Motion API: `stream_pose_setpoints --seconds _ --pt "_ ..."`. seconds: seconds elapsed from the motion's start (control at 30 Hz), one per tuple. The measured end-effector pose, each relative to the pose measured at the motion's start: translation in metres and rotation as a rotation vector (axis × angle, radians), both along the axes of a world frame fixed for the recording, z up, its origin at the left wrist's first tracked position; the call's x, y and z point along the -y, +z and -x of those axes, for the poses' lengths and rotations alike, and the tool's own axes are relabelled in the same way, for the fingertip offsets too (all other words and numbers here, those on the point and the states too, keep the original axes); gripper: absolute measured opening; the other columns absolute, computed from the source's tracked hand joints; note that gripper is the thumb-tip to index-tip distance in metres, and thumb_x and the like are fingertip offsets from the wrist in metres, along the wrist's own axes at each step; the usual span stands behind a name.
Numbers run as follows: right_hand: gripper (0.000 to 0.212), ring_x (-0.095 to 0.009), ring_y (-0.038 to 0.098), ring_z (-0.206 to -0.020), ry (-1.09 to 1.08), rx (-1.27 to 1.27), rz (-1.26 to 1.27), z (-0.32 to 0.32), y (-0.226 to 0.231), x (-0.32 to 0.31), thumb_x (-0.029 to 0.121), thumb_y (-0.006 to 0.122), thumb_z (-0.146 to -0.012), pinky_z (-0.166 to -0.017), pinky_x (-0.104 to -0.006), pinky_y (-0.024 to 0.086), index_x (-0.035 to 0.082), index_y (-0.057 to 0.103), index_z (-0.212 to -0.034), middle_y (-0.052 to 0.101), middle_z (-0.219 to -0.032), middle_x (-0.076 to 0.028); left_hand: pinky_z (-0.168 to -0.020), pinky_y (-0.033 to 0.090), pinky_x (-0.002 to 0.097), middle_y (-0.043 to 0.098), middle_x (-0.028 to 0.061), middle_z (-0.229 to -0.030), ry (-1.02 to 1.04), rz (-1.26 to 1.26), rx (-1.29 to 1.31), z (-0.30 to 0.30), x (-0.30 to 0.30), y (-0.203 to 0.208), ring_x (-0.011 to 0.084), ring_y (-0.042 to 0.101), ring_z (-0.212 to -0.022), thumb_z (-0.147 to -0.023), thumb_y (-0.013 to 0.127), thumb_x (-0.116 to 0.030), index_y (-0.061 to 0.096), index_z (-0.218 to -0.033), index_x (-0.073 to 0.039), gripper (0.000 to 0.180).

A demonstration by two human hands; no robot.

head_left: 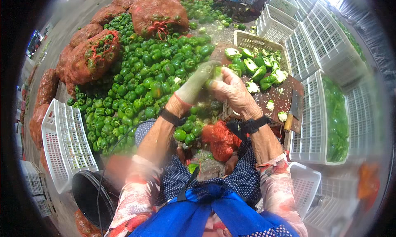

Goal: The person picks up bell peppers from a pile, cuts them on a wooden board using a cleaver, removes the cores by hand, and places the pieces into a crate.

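Observation:
My left hand (197,85), in a pale glove, and my bare right hand (236,91) meet in front of me. Between them is a green bell pepper (217,73), mostly covered by my fingers; both hands are closed on it. Just right of my hands, halved green peppers (259,73) lie on a dark brown board (291,86), along with pale seed cores (270,105). A knife with a wooden handle (288,122) rests at the board's right side, its dark blade pointing away from me. Left of my hands spreads a big heap of whole green peppers (136,86).
Red mesh sacks (159,13) lie behind and left of the heap. White plastic crates (310,113) stand along the right, some with peppers inside. A white crate (68,144) and a black bucket (91,195) are at left. Red netting (220,140) lies by my knees.

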State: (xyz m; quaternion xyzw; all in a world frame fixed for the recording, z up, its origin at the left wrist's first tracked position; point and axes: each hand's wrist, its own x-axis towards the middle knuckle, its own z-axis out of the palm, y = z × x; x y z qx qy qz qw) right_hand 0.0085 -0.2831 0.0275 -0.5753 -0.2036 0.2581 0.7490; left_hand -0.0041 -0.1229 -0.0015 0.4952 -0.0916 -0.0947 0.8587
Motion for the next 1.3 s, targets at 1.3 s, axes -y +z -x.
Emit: stream_pose_setpoints --seconds 1.3 --pt "0.027 -0.029 0.067 -0.086 -0.737 0.758 1.364 0.084 0.026 0.325 0.016 0.051 -0.091 -0.074 -0.0359 0.051 0.004 0.062 -0.113 0.066 -0.096 -0.020 -0.061 0.053 0.0278 0.052 0.0183 -0.127 -0.035 -0.247 -0.043 -0.009 -0.017 0.013 0.0195 0.063 -0.086 -0.094 0.048 -0.053 0.028 -0.147 -0.012 0.070"
